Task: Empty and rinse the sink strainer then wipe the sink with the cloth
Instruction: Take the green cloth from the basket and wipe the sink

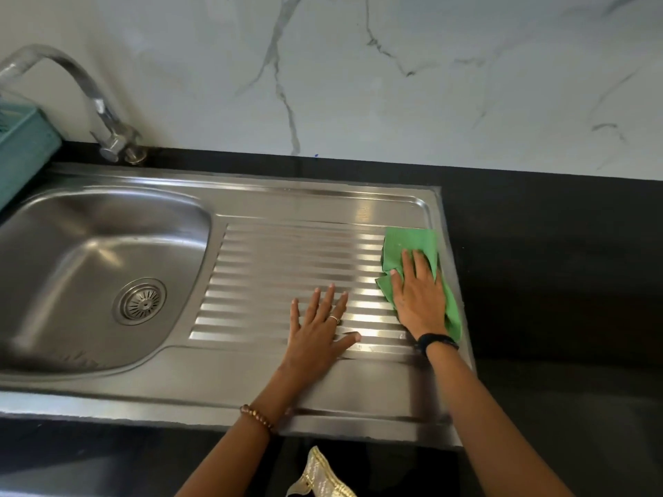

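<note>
Green cloth point(409, 245) lies crumpled at the far right end of the ribbed drainboard point(287, 267), pinned flat beneath our right hand point(418, 299), whose straight fingers press it to the steel, a posture we judge suited to wiping. Our left hand point(319, 331) rests open, fingers spread, on the ridges just beside it, probably bracing us. Farther left, the strainer point(140, 301) sits in the drain of the sink point(71, 245), below the faucet point(97, 102).

Right hand point(419, 303) hides much cloth point(409, 245) (tap point(71, 80) blurred).
</note>
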`<action>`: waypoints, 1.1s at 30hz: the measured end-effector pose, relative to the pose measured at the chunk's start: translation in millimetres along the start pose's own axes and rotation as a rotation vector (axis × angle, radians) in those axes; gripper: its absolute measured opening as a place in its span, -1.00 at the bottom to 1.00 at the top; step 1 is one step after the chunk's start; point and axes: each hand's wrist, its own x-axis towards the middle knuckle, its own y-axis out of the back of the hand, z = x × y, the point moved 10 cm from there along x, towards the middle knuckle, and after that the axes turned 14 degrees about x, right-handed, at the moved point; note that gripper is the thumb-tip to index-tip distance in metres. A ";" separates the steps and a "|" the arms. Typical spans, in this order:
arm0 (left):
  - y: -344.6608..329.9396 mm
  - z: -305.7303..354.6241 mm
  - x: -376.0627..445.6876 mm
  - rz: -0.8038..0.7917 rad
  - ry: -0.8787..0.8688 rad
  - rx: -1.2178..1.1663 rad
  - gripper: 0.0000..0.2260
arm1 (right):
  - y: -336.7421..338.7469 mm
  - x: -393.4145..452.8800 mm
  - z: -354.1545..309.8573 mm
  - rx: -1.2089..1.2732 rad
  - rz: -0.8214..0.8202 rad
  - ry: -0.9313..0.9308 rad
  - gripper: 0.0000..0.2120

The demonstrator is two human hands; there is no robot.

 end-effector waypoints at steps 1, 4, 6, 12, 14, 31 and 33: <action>-0.6 -2.2 -0.5 -0.004 0.002 -0.009 -0.39 | -2.3 -4.3 0.5 0.002 0.014 -0.027 -0.50; -3.3 -1.1 -2.2 -0.058 -0.028 -0.053 -0.35 | -6.1 -27.6 6.3 0.030 0.044 -0.088 -0.49; -4.4 -7.3 -4.3 -0.118 -0.036 -0.123 -0.33 | -8.0 -40.8 9.1 0.041 0.054 -0.109 -0.49; 17.4 -102.7 -39.6 0.013 0.172 -0.145 -0.28 | -1.0 -33.9 -1.3 -0.032 0.081 -0.119 -0.50; 17.8 -141.7 -61.7 0.027 0.319 -0.150 -0.20 | -9.4 -34.0 -23.0 -0.032 0.039 -0.065 -0.51; -10.1 -224.7 -110.2 0.002 0.507 -0.109 -0.12 | -203.9 -50.7 -328.4 -0.091 -0.436 0.639 -0.55; -20.5 -232.3 -127.2 -0.016 0.521 -0.121 -0.13 | -219.4 -72.3 -328.2 -0.098 -0.495 0.695 -0.54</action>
